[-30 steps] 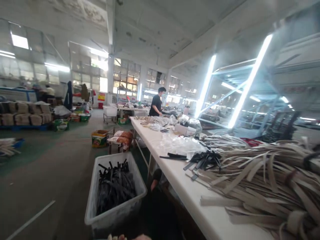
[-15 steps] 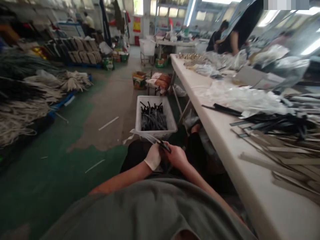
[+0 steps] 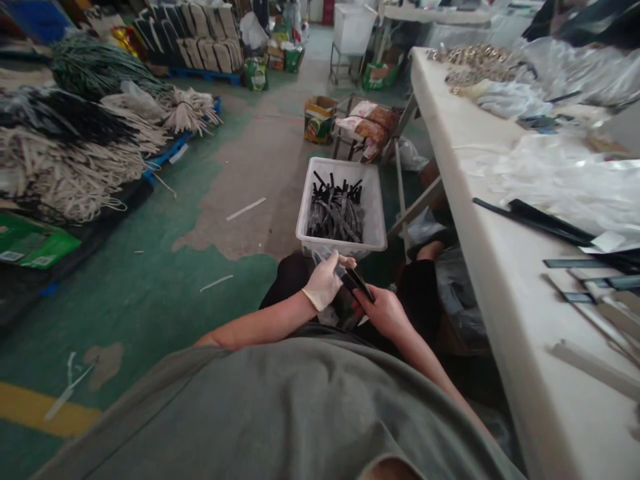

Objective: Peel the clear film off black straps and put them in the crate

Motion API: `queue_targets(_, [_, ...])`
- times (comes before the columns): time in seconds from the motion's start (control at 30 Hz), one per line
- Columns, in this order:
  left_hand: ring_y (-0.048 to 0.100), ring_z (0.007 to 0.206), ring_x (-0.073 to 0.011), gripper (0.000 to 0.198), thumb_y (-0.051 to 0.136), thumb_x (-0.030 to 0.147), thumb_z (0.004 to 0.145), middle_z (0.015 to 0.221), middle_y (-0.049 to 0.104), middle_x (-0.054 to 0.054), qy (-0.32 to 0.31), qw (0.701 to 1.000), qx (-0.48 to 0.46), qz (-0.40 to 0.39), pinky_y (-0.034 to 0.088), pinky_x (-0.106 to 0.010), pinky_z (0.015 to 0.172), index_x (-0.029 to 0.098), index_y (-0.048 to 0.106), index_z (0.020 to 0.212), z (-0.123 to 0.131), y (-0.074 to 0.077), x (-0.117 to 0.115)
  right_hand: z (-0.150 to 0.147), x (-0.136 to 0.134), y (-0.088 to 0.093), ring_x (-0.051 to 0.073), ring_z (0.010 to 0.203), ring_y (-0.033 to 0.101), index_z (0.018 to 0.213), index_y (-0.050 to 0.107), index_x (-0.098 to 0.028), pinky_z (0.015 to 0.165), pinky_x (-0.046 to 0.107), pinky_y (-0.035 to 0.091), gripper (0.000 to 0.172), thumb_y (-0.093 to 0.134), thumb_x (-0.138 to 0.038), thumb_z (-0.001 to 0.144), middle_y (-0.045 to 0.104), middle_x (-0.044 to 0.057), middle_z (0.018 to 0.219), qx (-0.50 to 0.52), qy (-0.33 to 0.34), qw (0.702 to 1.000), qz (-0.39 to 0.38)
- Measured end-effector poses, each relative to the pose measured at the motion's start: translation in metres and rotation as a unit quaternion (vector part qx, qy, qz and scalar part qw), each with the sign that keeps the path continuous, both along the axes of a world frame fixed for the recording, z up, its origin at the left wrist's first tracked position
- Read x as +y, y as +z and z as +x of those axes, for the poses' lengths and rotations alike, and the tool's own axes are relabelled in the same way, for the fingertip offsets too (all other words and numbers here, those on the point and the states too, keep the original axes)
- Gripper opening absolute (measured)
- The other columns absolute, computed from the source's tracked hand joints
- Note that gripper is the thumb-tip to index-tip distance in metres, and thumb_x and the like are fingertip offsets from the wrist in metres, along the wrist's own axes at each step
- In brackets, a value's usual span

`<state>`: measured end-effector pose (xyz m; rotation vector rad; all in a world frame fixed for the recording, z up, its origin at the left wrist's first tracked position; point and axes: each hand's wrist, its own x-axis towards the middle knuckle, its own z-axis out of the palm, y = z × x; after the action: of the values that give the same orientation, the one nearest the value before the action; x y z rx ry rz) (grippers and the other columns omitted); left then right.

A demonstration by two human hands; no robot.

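My left hand (image 3: 324,281), in a white glove, is closed on a piece of clear plastic film (image 3: 322,255) that sticks out past its fingers. Bare, my right hand (image 3: 389,312) grips a black strap (image 3: 361,285) just to the right of it, over my lap. The strap's upper end reaches toward the gloved fingers and the film; whether it lies inside the film I cannot make out. Just beyond both hands stands a white plastic bin (image 3: 374,207) holding many black straps (image 3: 339,217).
To my right runs a long white table (image 3: 480,273) with black strips (image 3: 540,223), plastic bags (image 3: 545,173) and beige strips (image 3: 595,370). Bundled cords (image 3: 65,167) lie on a blue pallet at the left. A cardboard box (image 3: 319,120) and filled sacks (image 3: 367,123) stand beyond the bin.
My view has tipped down and turned left. The hands have moved slightly apart, showing more of the black strap, and less of the clear film sticks out.
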<state>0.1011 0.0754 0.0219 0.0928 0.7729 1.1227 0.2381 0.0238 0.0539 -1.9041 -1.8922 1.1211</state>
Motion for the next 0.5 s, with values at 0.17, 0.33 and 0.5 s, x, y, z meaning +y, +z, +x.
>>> queue_targets(0.17, [0.063, 0.065, -0.0141, 0.028, 0.062, 0.037, 0.087, 0.071, 0.067, -0.005, -0.013, 1.000, 0.001, 0.007, 0.047, -0.026, 0.067, 0.014, 0.060, 0.070, 0.003, -0.010, -0.002, 0.004, -0.002, -0.006, 0.015, 0.052, 0.062, 0.069, 0.059, -0.020, 0.053, 0.023, 0.038, 0.033, 0.047, -0.042, 0.090, 0.066, 0.001, 0.058, -0.042, -0.019, 0.999, -0.007])
queue_targets(0.33, [0.055, 0.051, -0.0128, 0.033, 0.054, 0.039, 0.091, 0.062, 0.062, -0.004, -0.100, 0.995, 0.013, -0.013, 0.046, -0.027, 0.060, 0.013, 0.063, 0.073, 0.015, -0.013, -0.004, 0.004, 0.011, -0.008, 0.015, 0.059, 0.064, 0.077, 0.063, -0.017, 0.056, 0.022, 0.041, 0.034, 0.046, -0.042, 0.092, 0.070, 0.003, 0.066, 0.034, -0.031, 0.999, -0.027])
queue_targets(0.5, [0.067, 0.082, -0.0154, 0.030, 0.056, 0.034, 0.092, 0.082, 0.069, -0.005, 0.000, 0.999, 0.014, -0.048, 0.047, -0.030, 0.085, 0.015, 0.055, 0.069, -0.008, -0.007, 0.020, 0.014, -0.006, -0.001, 0.013, 0.056, 0.063, 0.075, 0.060, -0.017, 0.055, 0.021, 0.043, 0.030, 0.048, -0.038, 0.092, 0.068, 0.001, 0.065, 0.057, -0.024, 0.995, -0.081])
